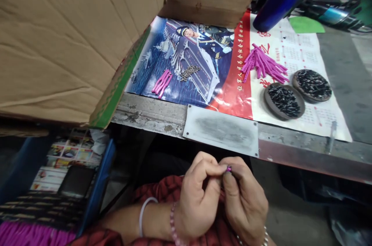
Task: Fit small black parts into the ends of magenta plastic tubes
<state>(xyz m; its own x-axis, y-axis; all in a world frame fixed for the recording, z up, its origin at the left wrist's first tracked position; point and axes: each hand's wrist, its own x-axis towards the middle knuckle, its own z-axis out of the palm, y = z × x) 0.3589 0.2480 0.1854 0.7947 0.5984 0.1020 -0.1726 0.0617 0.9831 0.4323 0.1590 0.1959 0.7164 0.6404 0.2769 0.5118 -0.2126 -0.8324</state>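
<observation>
Small purple piece (229, 168), at lower centre of the frame, pinched at the fingertips and mostly hidden by them. Left hand (200, 195) curled nearly closed, index tip pressed to the piece; right hand (245, 193) folded in too, thumb and index nipped round it. Cannot tell of anything else inside the grip.

Could slip first of all, from so slight a hold on so small a thing; might then drop onto the red clothing (162, 191) at bottom centre, or on to the floor (286, 211), for want of any table beneath. Farther out, could knock the pen (332, 135) off the table edge at right, or spill dark pins from the nearer bowl (267, 107) with a careless reach.

Counted outward: 1 purple piece in hand; on the left wrist, 1 white bracelet (141, 215) and 1 pink bead bracelet (173, 224); 1 grey plate (221, 125) at centre; 1 pen; 2 bowls of pins at right; at least 4 purple strips (162, 84) left of centre; metal bits (190, 73) beside them, too small to count; 1 purple pile (266, 65) at upper right, too overlapped to count; 1 blue bottle (276, 3) above; 1 cardboard box (72, 36) at upper left.
</observation>
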